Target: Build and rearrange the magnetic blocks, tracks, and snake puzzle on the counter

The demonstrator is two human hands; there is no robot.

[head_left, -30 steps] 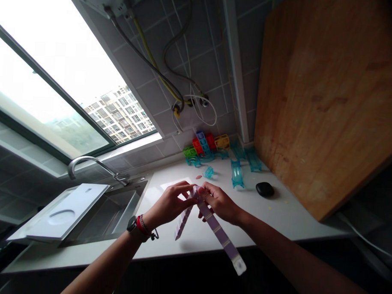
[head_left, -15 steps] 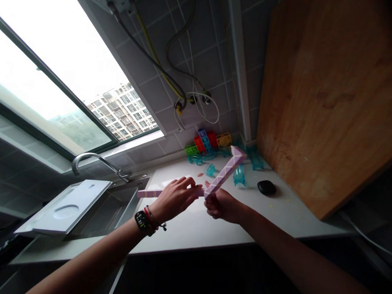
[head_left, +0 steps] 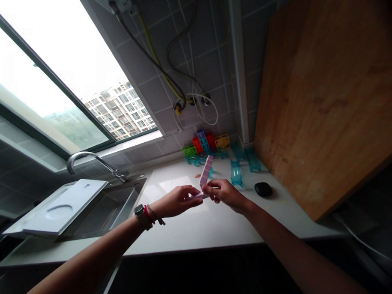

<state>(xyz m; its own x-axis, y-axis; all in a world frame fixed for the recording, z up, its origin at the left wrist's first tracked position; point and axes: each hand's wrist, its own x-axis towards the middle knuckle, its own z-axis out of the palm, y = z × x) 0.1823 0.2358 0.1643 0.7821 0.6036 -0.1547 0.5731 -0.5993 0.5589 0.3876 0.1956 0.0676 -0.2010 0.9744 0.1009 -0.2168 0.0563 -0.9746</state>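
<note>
Lower centre of the frame: a bent purple strip (head_left: 206, 171), raised above the counter (head_left: 212, 233). The left hand (head_left: 176, 202) pinches its lower section; the right hand (head_left: 227, 193) pinches beside the bend. Uneven pulling could probably twist the bend; a slack pinch, drop it.

We see smooth, plastic-looking faces on the lilac segmented strip (head_left: 206, 170) at centre. Around it, the white countertop (head_left: 219, 229) looks glossy; at left we find a polished chrome faucet (head_left: 101, 160). Upper right, we see matt, grained wood in the panel (head_left: 329, 104). Right of centre, turquoise track pieces (head_left: 236, 173) look like translucent plastic.
</note>
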